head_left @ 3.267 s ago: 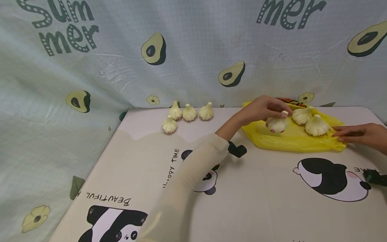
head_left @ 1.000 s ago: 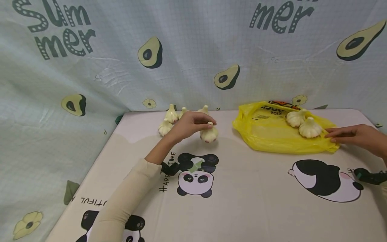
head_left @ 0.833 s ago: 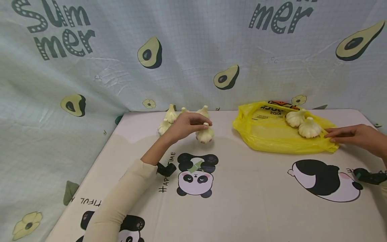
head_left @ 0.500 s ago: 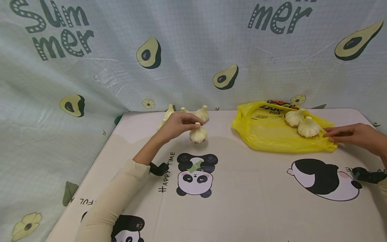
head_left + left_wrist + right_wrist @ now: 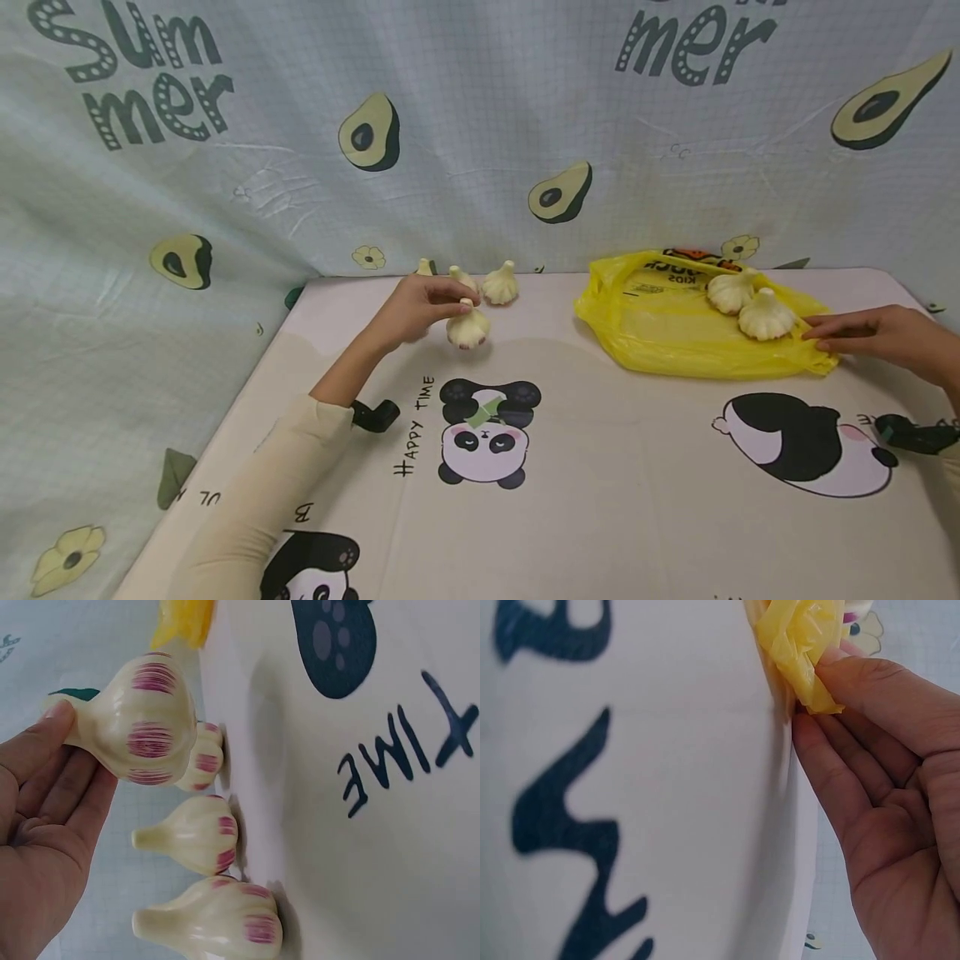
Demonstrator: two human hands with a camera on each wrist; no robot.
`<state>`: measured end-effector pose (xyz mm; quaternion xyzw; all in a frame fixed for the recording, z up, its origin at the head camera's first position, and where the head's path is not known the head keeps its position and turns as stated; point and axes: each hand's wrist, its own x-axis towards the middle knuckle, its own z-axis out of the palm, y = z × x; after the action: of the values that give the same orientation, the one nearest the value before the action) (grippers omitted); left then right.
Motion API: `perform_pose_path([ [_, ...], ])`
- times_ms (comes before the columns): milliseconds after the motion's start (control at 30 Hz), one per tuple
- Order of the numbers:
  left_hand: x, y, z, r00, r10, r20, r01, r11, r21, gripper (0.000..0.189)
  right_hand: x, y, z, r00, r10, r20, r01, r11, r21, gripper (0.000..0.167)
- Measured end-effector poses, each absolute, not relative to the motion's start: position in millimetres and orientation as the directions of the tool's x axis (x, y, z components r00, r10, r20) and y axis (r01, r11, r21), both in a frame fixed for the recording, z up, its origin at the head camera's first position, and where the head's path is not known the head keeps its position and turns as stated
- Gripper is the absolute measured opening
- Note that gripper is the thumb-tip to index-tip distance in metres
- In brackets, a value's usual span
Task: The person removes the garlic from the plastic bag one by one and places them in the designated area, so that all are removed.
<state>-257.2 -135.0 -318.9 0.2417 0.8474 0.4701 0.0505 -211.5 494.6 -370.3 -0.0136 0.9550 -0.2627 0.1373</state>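
My left hand (image 5: 416,315) pinches a cream garlic bulb (image 5: 467,328) by its neck, holding it over the table toward the left. In the left wrist view the bulb (image 5: 142,724) shows purple streaks and hangs above its shadow. Just behind it stand other garlic bulbs (image 5: 500,284), partly covered by that hand. At the right, my right hand (image 5: 896,337) pinches the edge of a yellow plastic bag (image 5: 660,337), which lies flat. Two garlic bulbs (image 5: 767,315) rest together on the bag's right part. The right wrist view shows the crumpled bag corner (image 5: 802,660) between thumb and fingers.
A pale tablecloth (image 5: 600,483) printed with pandas and lettering covers the table. Behind it hangs a light curtain (image 5: 465,192) with avocado prints, close to the far edge. A black wrist mount (image 5: 377,417) sits under the left wrist.
My left hand has lifted a garlic bulb off the yellow bag and carried it left to the row of bulbs, still drifting left. My right hand stays at the bag's edge.
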Motion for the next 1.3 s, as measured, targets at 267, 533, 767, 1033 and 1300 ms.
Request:
perform_pose_path([
  [267, -259, -144, -323, -0.882, 0.445, 0.156, 0.369, 0.445, 0.816, 0.018, -215, 503, -377, -0.955, -0.074, -0.288, 0.093, 0.847, -0.524, 0.087],
  [533, -260, -150, -325, -0.889, 0.431, 0.155, 0.360, 0.449, 0.818, 0.017, -214, 501, -375, -0.948, -0.062, -0.313, 0.117, 0.845, -0.521, 0.094],
  [767, -260, -153, -327, -0.898, 0.415, 0.145, 0.339, 0.445, 0.829, 0.020, -210, 493, -369, -0.953, -0.081, -0.293, 0.087, 0.850, -0.520, 0.063],
  [1033, -261, -154, -327, -0.910, 0.397, 0.123, 0.307, 0.442, 0.843, 0.022, -209, 490, -366, -0.955, -0.085, -0.285, 0.079, 0.851, -0.519, 0.058],
  [1300, -263, -154, -331, -0.905, 0.396, 0.154, 0.332, 0.430, 0.839, 0.019, -211, 494, -369, -0.955, -0.078, -0.287, 0.085, 0.854, -0.514, 0.072],
])
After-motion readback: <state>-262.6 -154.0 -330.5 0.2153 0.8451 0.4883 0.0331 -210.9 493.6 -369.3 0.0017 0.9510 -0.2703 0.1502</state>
